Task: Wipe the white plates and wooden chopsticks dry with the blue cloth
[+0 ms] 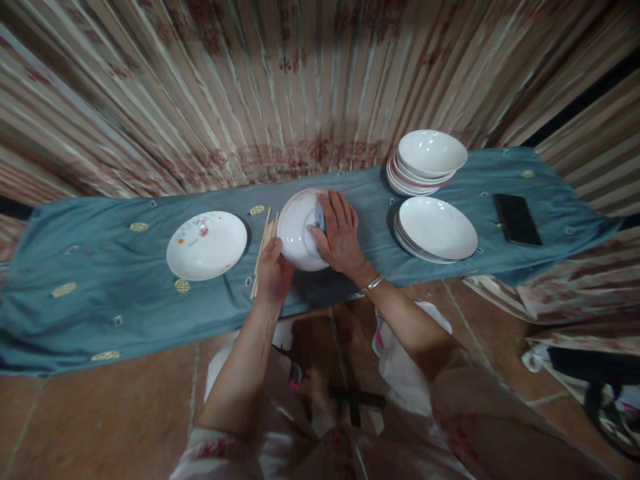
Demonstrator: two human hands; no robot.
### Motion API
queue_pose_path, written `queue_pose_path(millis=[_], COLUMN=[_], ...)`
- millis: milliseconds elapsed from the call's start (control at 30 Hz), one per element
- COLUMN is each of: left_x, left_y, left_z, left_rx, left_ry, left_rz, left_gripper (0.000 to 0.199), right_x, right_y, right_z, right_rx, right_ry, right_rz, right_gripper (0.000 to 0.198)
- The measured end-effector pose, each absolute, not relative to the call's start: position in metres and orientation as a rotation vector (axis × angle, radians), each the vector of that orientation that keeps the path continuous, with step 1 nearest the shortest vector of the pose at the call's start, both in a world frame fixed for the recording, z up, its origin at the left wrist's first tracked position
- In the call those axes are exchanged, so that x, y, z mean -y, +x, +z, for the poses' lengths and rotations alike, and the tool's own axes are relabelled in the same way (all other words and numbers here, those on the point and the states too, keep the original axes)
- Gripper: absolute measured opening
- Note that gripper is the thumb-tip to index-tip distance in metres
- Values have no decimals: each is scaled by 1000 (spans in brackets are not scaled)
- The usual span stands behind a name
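- Left hand (pixel 277 270) grips the white bowl (pixel 297 233) over the teal tablecloth (pixel 145 267), fingers mostly hidden.
- Right hand (pixel 341 232) holds a bluish cloth-like piece (pixel 319 217) against it, covering most of that piece.
- Chopsticks (pixel 263 248) beside the bowl: partly screened, count unclear.

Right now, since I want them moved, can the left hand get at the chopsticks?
Probably not without letting go of the bowl, though the chopsticks lie right beside the left hand.

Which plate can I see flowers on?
The white plate lying alone, left of the chopsticks. The stacked plates on the right show only plain white.
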State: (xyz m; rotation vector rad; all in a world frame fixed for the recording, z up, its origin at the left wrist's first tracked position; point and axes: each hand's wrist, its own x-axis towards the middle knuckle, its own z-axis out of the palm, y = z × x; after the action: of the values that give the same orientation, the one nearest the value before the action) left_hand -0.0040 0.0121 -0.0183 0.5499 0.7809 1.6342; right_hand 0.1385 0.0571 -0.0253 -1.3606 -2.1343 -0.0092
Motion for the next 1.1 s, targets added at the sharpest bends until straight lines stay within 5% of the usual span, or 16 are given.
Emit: queue_pose_path(millis=[1100], left_x=[-20], left_y=[-16], left_z=[-38], left_rx=[-862], left_ry=[486], left_rz=[1649], left_gripper=[20], right_x=[-31], right_y=[149], right_z=[-69], right_rx=[1884], right_ry=[-1255], right_rz=[289], right_gripper=[63])
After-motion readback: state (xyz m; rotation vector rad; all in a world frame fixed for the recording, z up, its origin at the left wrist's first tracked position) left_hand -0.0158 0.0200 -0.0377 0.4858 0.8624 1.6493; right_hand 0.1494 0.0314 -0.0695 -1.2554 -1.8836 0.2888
